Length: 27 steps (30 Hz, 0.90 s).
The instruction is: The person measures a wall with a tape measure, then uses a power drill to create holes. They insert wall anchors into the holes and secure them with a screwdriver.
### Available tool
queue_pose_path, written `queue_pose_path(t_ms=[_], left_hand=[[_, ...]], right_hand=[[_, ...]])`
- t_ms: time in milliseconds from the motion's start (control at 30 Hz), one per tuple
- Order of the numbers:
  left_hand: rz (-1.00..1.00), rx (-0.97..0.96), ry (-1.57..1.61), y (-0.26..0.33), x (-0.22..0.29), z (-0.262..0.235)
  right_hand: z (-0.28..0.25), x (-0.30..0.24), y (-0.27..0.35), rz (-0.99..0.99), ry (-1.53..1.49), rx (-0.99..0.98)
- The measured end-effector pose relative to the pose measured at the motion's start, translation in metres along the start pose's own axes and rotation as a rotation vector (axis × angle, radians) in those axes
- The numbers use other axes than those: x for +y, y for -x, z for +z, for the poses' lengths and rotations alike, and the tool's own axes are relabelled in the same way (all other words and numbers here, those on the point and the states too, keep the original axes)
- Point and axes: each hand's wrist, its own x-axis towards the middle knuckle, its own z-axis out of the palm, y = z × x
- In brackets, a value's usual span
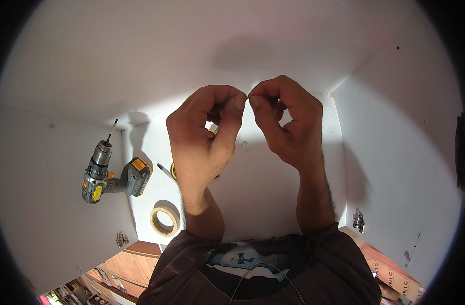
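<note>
Inside a white cabinet, both hands, left and right, pinch something tiny at centre frame; drill and tape roll lie at lower left.

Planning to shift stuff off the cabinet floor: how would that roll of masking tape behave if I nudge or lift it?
The roll of masking tape lies flat on the white panel, so a nudge should slide it, not roll it. It is a thin open ring, so probably light and easy to pinch.
</note>
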Motion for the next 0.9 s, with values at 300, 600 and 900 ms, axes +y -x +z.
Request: queue_pose_path(t_ms=[300, 600, 900], left_hand=[[0.143, 0.043, -0.038, 0.0, -0.005, 0.004], [0.264, -0.079, -0.185, 0.0, -0.007, 0.0], [0.089, 0.056, -0.015, -0.003, -0.002, 0.005]], right_hand=[[0.008, 0.005, 0.0, -0.125, 0.127, 0.091], [0.017, 0.013, 0.003, -0.151, 0.346, 0.222], [0.011, 0.0, 0.004, 0.099, -0.019, 0.129]])
